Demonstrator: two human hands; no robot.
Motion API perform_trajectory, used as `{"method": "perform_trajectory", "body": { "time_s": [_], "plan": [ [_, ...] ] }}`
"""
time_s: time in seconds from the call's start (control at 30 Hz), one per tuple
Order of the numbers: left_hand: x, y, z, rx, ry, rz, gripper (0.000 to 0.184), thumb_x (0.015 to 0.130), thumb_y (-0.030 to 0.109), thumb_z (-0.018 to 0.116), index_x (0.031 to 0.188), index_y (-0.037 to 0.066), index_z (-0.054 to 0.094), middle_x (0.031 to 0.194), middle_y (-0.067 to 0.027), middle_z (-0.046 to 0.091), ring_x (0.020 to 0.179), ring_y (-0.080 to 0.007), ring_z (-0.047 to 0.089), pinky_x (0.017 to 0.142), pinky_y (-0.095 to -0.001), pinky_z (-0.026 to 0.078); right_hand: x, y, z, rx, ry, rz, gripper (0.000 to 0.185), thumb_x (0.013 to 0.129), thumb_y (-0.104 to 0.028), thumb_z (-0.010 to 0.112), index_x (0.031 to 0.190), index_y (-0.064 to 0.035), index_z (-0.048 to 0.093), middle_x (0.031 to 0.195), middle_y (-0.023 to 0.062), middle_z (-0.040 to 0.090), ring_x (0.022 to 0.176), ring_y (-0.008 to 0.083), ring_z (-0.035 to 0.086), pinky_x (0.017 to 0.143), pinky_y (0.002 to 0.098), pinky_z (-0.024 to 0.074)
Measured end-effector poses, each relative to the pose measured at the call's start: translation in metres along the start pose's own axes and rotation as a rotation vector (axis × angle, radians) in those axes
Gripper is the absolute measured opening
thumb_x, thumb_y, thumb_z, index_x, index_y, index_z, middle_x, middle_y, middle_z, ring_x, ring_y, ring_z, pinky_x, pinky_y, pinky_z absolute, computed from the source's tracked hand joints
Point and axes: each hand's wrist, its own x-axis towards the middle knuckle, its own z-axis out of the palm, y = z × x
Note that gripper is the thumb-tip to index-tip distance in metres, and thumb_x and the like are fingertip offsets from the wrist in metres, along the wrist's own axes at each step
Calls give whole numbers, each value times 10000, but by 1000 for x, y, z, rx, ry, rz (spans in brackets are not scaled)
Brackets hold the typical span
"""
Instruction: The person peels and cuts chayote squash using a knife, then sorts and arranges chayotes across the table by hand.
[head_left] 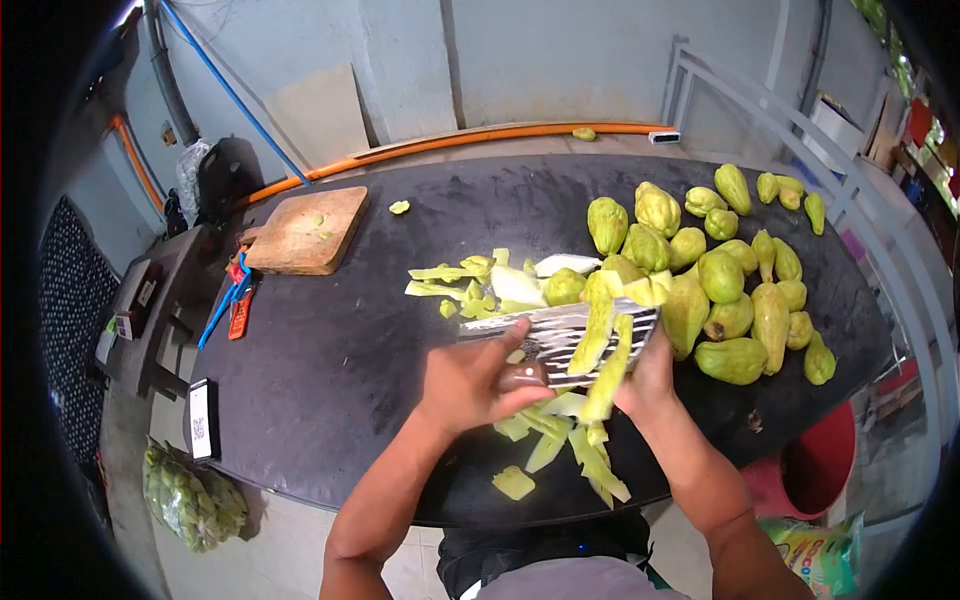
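Observation:
My left hand (465, 380) is closed around the brown handle (524, 376) of a broad knife. Its wide blade (560, 340) points to the right, streaked dark and white. Long strips of green peel (598, 335) hang over the blade's right part. At that end is my right hand (650, 370), its fingers mostly hidden behind the blade and peel, so its grip does not show. Beyond the blade lie more peel strips (445, 283), a white peeled piece (517, 287) and a green chayote (564, 287). Peelings (595, 465) also lie below my hands.
Many whole chayotes (720, 275) cover the right side of the dark table (330, 370). At the back left lies a wooden cutting board (308, 230), beside an orange-handled tool (240, 315). A red bucket (820, 460) stands below right, a filled plastic bag (190, 495) on the floor left.

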Motion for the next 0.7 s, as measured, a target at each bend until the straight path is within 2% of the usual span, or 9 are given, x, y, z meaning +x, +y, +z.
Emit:
{"method": "perform_trajectory", "body": {
  "time_s": [0.17, 0.23, 0.3, 0.37, 0.43, 0.53, 0.63, 0.67, 0.7],
  "plan": [
    [4, 14, -6, 8, -72, -65, 872, 751, 554, 871, 1411, 45, 614, 766, -77, 726, 654, -270, 733, 592, -350, 561, 7, 3, -13, 32, 18, 11, 457, 1097, -441, 453, 1367, -86, 554, 1277, 79, 644, 1160, 214, 647, 971, 393, 548],
    [7, 19, -3, 6, -57, -36, 859, 751, 556, 871, 1396, 43, 628, 765, -87, 724, 656, -276, 734, 596, -357, 562, 1, -6, 2, 185, -46, 183, 424, 1105, -401, 456, 1358, -75, 556, 1251, 95, 652, 1131, 215, 652, 984, 386, 535],
    [5, 4, -3, -17, -87, -130, 838, 757, 569, 867, 1374, 44, 650, 794, -122, 741, 700, -295, 753, 609, -371, 578, -2, -2, 17, 66, 49, -10, 406, 1098, -386, 490, 1343, -72, 571, 1222, 85, 665, 1121, 198, 654, 981, 374, 529],
    [-3, -15, -2, 18, -66, -285, 755, 798, 542, 852, 1335, 41, 678, 839, -138, 763, 767, -301, 773, 643, -360, 593, 1, -13, 14, -55, 4, 52, 387, 1098, -376, 481, 1351, -104, 592, 1238, 58, 675, 1136, 171, 658, 947, 354, 550],
    [-6, -27, -6, -80, 6, -456, 632, 860, 487, 823, 1285, 33, 707, 876, -164, 771, 817, -291, 785, 733, -350, 603, -1, -14, 16, -90, 17, 3, 497, 1084, -431, 468, 1441, -92, 538, 1307, 101, 661, 1197, 236, 648, 1002, 433, 531],
    [-6, -27, -11, -45, -5, -558, 637, 869, 494, 813, 1290, 30, 706, 880, -160, 777, 827, -290, 786, 743, -348, 600, -2, -21, 27, 197, 32, 165, 494, 1058, -444, 512, 1401, -93, 565, 1293, 125, 663, 1183, 275, 643, 973, 481, 531],
    [0, -20, -10, -15, -46, -636, 665, 859, 507, 818, 1316, 39, 698, 893, -155, 782, 835, -273, 789, 740, -346, 599, -2, -19, 15, 391, 55, 302, 494, 995, -504, 587, 1334, -147, 621, 1255, 93, 680, 1122, 267, 653, 928, 552, 535],
    [0, -16, -8, -32, -51, -628, 686, 847, 517, 826, 1330, 48, 694, 895, -159, 782, 831, -263, 790, 741, -348, 598, 2, -14, 6, 381, 42, 283, 508, 966, -521, 614, 1333, -169, 625, 1280, 100, 675, 1142, 261, 638, 932, 536, 537],
    [-2, -11, -7, -49, -58, -620, 707, 836, 527, 835, 1344, 57, 690, 897, -162, 782, 828, -252, 792, 742, -350, 598, 1, -17, 10, 300, 83, 270, 548, 963, -562, 604, 1332, -158, 623, 1286, 106, 674, 1154, 273, 634, 947, 568, 520]
  ]
}}
